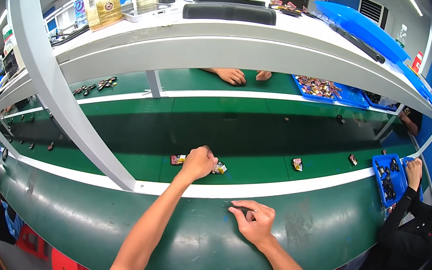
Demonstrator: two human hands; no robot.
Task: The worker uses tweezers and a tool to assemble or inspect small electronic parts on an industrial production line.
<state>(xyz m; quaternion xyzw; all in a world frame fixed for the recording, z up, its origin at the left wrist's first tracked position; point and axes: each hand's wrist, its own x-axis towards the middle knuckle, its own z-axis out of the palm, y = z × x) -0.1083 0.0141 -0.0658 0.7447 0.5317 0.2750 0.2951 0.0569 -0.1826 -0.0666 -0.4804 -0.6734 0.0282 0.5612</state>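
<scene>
My left hand [200,163] reaches over the green conveyor belt with its fingers curled down and pressed together. What they hold, if anything, is hidden behind the hand. Right beside its fingers lies a small electronic part with a yellow and white label [219,168]. Another small part, reddish and black [177,159], rests on the belt just left of the hand. Above the green worktable, my right hand [255,222] is closed on a pair of thin dark tweezers [242,208], whose tips point left.
More small parts [297,164] sit on the belt to the right. A blue tray [377,164] of black parts stands at the right, by a co-worker's hand [413,173]. Another person's hands [231,76] are across the belt. A white shelf [247,58] and its post [71,85] stand over the belt.
</scene>
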